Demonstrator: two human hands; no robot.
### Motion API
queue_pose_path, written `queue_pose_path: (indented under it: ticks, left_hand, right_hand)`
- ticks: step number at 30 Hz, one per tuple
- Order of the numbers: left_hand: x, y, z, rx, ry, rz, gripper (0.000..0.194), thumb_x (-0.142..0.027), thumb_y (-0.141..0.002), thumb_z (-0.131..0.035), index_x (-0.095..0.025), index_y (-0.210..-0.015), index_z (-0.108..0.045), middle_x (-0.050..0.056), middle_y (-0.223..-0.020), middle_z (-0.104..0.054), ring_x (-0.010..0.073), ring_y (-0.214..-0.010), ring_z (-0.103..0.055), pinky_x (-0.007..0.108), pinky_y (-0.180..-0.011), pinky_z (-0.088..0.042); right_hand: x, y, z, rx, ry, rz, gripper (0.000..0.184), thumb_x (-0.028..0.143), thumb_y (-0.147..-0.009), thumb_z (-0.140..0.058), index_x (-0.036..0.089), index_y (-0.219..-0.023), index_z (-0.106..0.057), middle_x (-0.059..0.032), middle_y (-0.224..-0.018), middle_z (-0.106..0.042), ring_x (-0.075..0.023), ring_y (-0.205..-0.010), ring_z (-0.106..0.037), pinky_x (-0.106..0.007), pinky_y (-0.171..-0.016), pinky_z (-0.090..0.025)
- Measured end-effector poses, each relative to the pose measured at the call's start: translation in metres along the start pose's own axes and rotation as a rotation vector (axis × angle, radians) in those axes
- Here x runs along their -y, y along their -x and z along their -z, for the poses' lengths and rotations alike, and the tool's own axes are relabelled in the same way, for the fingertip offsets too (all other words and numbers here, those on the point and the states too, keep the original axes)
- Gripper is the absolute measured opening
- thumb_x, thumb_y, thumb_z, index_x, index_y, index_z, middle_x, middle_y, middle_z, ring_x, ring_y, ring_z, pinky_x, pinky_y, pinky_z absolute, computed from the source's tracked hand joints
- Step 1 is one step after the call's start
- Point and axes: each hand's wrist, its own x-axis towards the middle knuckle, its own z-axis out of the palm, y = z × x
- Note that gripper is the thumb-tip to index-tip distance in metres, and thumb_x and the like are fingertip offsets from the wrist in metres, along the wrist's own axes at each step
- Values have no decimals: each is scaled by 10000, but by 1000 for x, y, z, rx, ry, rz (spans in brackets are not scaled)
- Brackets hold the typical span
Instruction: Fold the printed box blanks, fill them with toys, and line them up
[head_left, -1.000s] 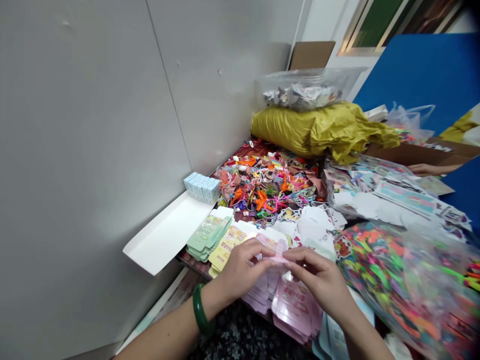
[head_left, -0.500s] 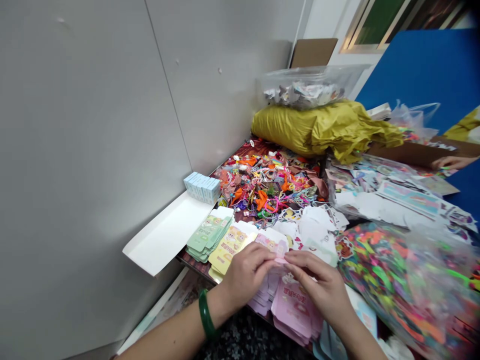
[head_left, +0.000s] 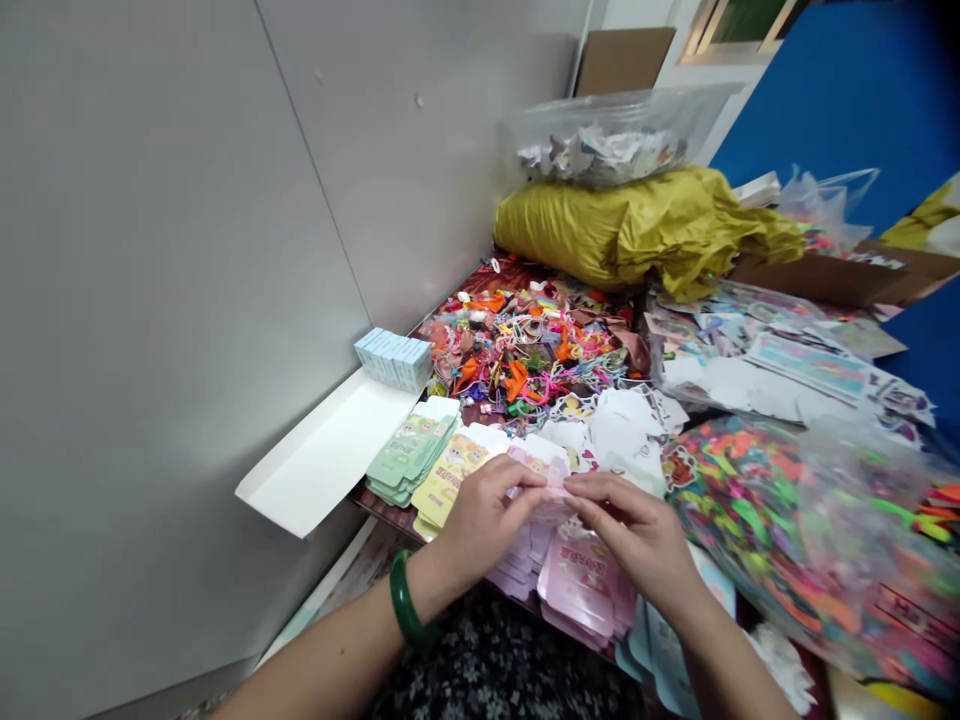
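Between the fingertips of both hands is a small pale pink piece, perhaps a folded paper box [head_left: 556, 490], mostly hidden by the fingers. My left hand [head_left: 480, 515], with a green bangle [head_left: 409, 605] on its wrist, pinches its left end. My right hand [head_left: 637, 530] pinches the right end. Below and around the hands lie stacks of flat printed cartons: green [head_left: 409, 450], yellow [head_left: 450, 470], lilac [head_left: 517, 570], pink [head_left: 581, 580] and light blue [head_left: 660, 650].
Light blue small boxes [head_left: 394, 358] stand in a white tray [head_left: 330, 455] by the grey wall. Behind the cartons spreads a heap of colourful trinkets [head_left: 525, 350]. A yellow sack [head_left: 637, 225] lies at the back; a clear bag of bright pieces [head_left: 795, 530] is at right.
The view has tilted down slightly, so everything sits higher in the picture. Both hands keep their pinch on the pink piece. Another person's hand at the far right is out of sight.
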Motion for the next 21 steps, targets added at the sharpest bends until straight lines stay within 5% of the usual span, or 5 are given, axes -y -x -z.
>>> queue_pose_path:
  ticks: [10,17,21]
  left_hand:
    - [-3,-3,-1,-19,-41,-36,79,-211,-845,-661,-176,-776,-679,17,-751,-667,157,-755,-608,263,-727,-477]
    - [25,13,-8,-64,-172,-409,166,-273,-881,-611,-146,-963,-679,113,-931,-679,189,-862,-655,297,-758,-565]
    - [36,20,-8,-71,-168,-466,177,-244,-896,-586,-166,-1034,-664,131,-1027,-676,193,-938,-663,320,-800,-585]
  right_hand:
    - [5,-6,3,17,57,22,136,284,-857,-624,211,-910,-725,-64,-894,-736,-198,-843,-681,-306,-708,-562]
    - [2,-1,4,3,196,175,152,237,-880,-582,224,-923,-727,-74,-935,-732,-207,-909,-680,-348,-794,-569]
    - [-3,9,6,5,323,300,244,175,-872,-577,221,-1078,-699,-109,-1094,-687,-212,-995,-649,-354,-834,-557]
